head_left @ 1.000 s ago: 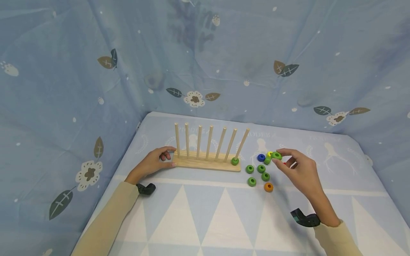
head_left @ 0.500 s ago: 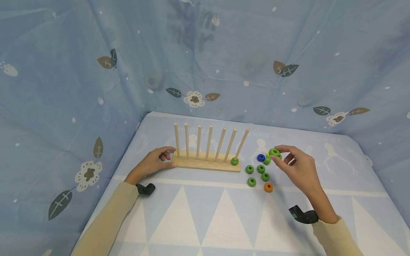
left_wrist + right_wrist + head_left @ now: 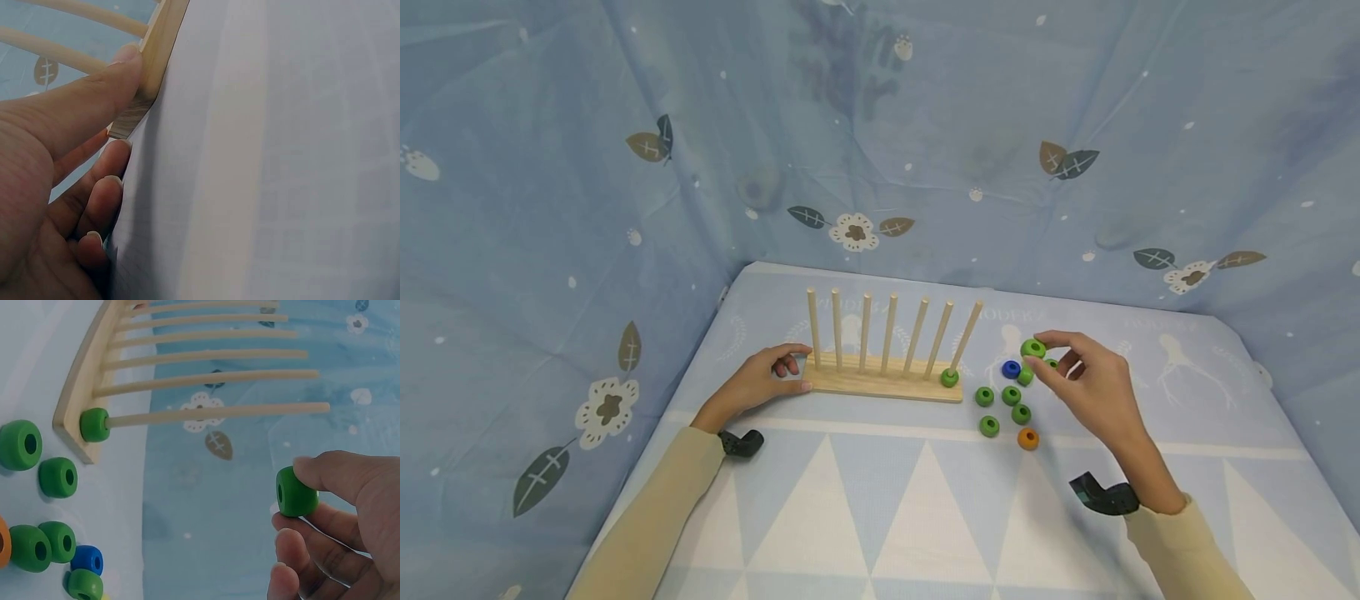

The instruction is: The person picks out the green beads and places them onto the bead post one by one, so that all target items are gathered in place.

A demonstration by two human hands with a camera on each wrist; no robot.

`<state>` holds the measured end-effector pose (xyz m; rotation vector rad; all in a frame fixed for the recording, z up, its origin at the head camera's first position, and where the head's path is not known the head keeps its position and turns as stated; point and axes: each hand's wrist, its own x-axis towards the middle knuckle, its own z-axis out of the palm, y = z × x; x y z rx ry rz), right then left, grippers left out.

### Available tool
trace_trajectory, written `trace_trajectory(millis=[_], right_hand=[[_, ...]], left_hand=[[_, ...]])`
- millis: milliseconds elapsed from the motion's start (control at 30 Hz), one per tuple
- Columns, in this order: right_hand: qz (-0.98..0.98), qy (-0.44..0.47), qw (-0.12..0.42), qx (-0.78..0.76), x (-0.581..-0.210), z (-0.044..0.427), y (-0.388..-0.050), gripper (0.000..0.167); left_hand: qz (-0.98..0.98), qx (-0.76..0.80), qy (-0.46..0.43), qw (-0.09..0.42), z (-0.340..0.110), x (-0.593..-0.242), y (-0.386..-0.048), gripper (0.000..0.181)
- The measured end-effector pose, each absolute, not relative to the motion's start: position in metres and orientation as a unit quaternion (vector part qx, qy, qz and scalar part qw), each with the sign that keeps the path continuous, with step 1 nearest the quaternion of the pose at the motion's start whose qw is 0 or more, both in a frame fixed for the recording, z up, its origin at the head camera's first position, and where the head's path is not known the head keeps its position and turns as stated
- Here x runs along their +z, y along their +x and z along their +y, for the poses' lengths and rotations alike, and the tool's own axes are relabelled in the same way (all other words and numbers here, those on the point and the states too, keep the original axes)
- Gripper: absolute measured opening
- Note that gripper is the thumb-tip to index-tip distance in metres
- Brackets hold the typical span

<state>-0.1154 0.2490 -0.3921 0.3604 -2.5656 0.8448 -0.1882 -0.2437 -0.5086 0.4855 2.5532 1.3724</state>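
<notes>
A wooden rack with several upright pegs stands on the table. My left hand grips the left end of its base, thumb at the front edge and forefinger behind; the left wrist view shows the thumb against the wood. One green bead sits at the bottom of the rightmost peg. My right hand pinches another green bead between thumb and fingers, raised above the loose beads and apart from the pegs.
Right of the rack lie several loose green beads, a blue bead and an orange bead. In the right wrist view, a bit of yellow shows at the bottom edge. A patterned blue cloth hangs behind the table.
My right hand has moved left and slightly up with the green bead, towards the rack. The left hand and the rack stay where they were.
</notes>
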Motion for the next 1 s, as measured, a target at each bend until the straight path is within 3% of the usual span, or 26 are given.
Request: trace_trajectory(millis=[1000], right_hand=[[-0.918, 0.140, 0.194, 0.315, -0.379, 0.240, -0.119, 0.035]], left_hand=[[0.867, 0.461, 0.158, 0.104, -0.244, -0.507, -0.187, 0.066]])
